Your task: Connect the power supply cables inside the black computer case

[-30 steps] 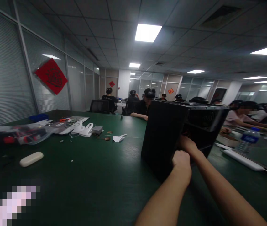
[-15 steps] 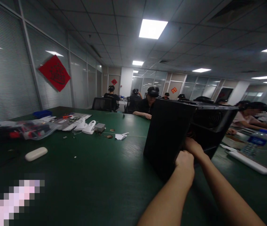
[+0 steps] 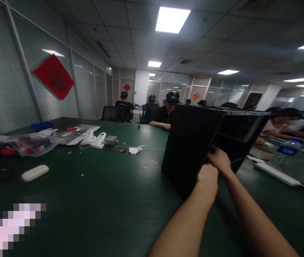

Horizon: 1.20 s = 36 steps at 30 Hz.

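A black computer case (image 3: 192, 142) stands upright on the green table (image 3: 109, 200), right of centre. My left hand (image 3: 207, 177) is curled into a fist against the case's near lower edge; what it grips is hidden. My right hand (image 3: 218, 159) reaches into the open side of the case just above, fingers curled around something inside that I cannot make out.
A white oblong case (image 3: 35, 172), a clear bag of tools (image 3: 26, 144), white holders (image 3: 94, 139) and small parts lie at the left. A water bottle (image 3: 284, 153) and a white power strip (image 3: 276, 175) sit at the right. Several people sit at the far end.
The view has shifted slightly; the case sits a little higher in the picture. Both hands stay at the same corner of the case.
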Available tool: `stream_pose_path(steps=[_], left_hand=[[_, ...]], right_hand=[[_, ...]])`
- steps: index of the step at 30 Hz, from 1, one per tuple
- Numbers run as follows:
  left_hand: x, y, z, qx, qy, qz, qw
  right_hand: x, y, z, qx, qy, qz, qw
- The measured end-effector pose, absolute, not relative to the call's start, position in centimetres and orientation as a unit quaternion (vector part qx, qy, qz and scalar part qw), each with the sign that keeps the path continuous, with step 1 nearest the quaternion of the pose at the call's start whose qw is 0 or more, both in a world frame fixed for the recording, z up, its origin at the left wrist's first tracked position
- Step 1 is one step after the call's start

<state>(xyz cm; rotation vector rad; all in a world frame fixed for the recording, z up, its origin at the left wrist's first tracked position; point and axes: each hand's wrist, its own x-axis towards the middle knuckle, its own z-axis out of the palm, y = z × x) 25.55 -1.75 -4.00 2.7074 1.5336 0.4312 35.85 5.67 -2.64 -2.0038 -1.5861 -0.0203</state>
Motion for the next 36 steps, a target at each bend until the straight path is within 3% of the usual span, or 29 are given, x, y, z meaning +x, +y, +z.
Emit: stream_pose_path(steps=[9, 14, 17, 24, 30, 36], left_hand=[[25.1, -1.9, -3.9, 0.860, 0.490, 0.138, -0.034], [25.0, -2.0, -3.8, 0.859, 0.486, 0.155, -0.047], [24.3, -2.1, -3.7, 0.856, 0.487, 0.163, -0.058], [19.0, -2.0, -3.3, 0.860, 0.482, 0.145, -0.082], [11.7, -2.6, -2.9, 0.872, 0.461, 0.118, -0.111], [3.6, -5.0, -2.3, 0.861, 0.471, 0.098, -0.163]], right_hand=[[38.1, 6.3, -3.9, -0.623, -0.611, 0.010, 0.488], [40.5, 6.4, -6.2, -0.616, -0.569, -0.029, 0.544], [40.9, 6.6, -6.8, -0.633, -0.568, -0.032, 0.526], [38.1, 6.0, -6.3, -0.672, -0.621, -0.129, 0.382], [32.1, 3.8, -7.2, -0.661, -0.614, -0.192, 0.386], [25.0, 0.0, -7.2, -0.522, -0.719, -0.253, 0.384]])
